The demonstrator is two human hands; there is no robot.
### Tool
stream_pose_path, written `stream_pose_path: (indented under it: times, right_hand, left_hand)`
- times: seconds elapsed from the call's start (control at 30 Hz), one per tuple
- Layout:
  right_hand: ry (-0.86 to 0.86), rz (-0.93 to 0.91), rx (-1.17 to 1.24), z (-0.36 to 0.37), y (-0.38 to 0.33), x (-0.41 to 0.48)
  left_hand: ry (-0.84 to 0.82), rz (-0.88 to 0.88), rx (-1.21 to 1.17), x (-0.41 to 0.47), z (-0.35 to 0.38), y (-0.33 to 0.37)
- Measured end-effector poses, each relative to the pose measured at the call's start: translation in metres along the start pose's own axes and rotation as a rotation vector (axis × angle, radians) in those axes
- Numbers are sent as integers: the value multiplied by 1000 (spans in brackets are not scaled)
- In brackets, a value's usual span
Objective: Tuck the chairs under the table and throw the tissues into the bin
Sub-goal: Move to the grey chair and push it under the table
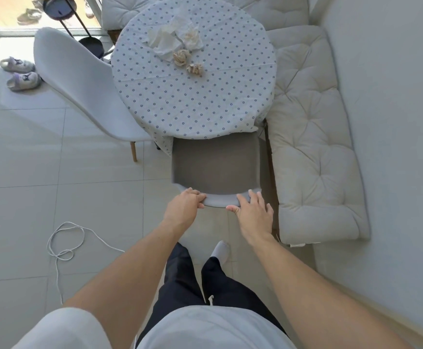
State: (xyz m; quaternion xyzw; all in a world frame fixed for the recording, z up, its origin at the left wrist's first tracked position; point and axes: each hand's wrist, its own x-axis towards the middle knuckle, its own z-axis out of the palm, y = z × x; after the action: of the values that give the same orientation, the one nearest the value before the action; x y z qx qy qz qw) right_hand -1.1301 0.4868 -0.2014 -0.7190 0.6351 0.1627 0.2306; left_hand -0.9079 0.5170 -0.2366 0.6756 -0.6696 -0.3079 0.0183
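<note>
Left hand (184, 204) closed on the top of the backrest of the grey chair (215, 163), right hand (253, 212) open flat beside it. Seat front already under the near edge of the table (195, 96). Probably light and stiff, easy to slide from the backrest; soft tissues (177, 40) near the table's far edge.

Both hands (185, 205) on grey chair (216, 167) back; tissues (175, 40) on table (205, 102).

Grey chair (215, 167) half under table (230, 102); crumpled tissues (177, 44) on top.

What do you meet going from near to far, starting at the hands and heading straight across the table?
Left hand and right hand on the grey chair → table → crumpled tissues → flat tissues.
</note>
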Motion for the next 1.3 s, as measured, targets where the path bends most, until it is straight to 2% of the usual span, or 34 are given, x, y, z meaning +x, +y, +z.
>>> stream_pose_path:
  times: [0.43,0.6,0.77,0.97,1.3]
  right_hand:
    - [-10,52,35,-36,-5,64]
    - [19,68,40,-27,-2,74]
    - [-1,73,61,-35,-3,71]
    - [-49,65,126,-37,-4,64]
    - [59,-48,173,-116,-31,31]
  left_hand:
    - [3,11,-15,65,-31,-2]
    - [35,-21,-31,70,-33,2]
    - [-59,-55,-32,78,-40,7]
    - [-46,-106,-60,58,-53,20]
    - [102,-263,-109,-12,-169,20]
